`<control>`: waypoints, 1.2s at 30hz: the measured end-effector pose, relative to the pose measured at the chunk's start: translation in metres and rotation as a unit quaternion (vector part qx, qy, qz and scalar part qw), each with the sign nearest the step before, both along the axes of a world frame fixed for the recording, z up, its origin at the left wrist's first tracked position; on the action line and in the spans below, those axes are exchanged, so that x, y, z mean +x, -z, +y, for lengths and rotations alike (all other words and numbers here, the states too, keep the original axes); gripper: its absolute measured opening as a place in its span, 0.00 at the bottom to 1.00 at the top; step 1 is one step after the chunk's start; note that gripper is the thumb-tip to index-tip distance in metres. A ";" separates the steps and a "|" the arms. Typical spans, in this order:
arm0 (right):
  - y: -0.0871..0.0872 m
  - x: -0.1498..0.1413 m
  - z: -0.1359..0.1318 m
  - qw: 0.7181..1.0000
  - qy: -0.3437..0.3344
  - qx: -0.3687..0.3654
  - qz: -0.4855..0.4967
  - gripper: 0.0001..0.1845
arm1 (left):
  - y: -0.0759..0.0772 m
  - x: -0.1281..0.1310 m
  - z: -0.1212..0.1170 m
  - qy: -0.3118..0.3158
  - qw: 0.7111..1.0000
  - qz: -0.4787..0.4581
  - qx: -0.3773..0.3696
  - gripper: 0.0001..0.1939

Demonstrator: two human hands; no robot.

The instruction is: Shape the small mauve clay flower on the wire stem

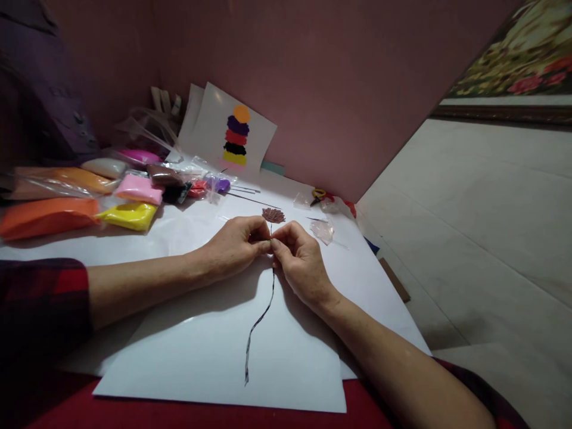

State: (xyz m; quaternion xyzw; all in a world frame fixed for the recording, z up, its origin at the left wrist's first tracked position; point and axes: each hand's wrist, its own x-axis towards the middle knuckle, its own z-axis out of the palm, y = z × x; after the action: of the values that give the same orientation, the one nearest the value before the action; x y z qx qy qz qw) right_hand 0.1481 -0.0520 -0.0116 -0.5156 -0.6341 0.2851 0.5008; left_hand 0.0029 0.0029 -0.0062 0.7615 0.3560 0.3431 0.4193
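My left hand (241, 238) and my right hand (297, 256) meet over the white paper (214, 357), thumbs and forefingers pinched together, fingertips touching or nearly so. A tiny greenish bit shows between the fingertips, too small to name. Just beyond them is a brown flower head (273, 215) with many fine petals. From it a thin dark stem (252, 330) runs down under my fingers and curves toward the paper's near edge. Whether the stem is drawn or lies loose on the paper I cannot tell.
Bags of coloured clay-like material, including an orange bag (49, 217) and a yellow bag (128, 216), lie at the left. Thin tools (243, 189) and scissors (318, 195) lie farther back. A sheet with coloured patches (214, 128) leans on the wall.
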 end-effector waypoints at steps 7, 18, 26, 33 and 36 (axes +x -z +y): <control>0.000 0.000 0.000 1.000 -0.003 -0.007 0.005 0.04 | 0.000 -0.001 -0.001 -0.002 1.000 0.006 0.000 0.12; 0.001 0.001 0.001 1.000 -0.006 -0.006 0.012 0.05 | -0.001 -0.001 -0.002 -0.002 1.000 0.004 0.004 0.12; 0.002 0.001 0.000 1.000 -0.005 -0.004 0.013 0.05 | -0.002 0.000 -0.002 -0.002 1.000 0.004 0.004 0.12; 0.001 0.000 0.000 1.000 -0.008 -0.006 0.015 0.05 | -0.001 -0.001 -0.002 -0.002 1.000 0.005 0.002 0.11; 0.001 0.000 0.000 1.000 -0.007 -0.006 0.016 0.05 | -0.001 -0.001 -0.002 -0.003 1.000 0.006 0.003 0.12</control>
State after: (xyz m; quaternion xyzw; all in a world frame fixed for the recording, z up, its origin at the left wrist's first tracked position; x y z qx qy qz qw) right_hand 0.1484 -0.0520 -0.0129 -0.5092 -0.6282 0.3004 0.5059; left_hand 0.0023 0.0012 -0.0052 0.7634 0.3600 0.3409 0.4139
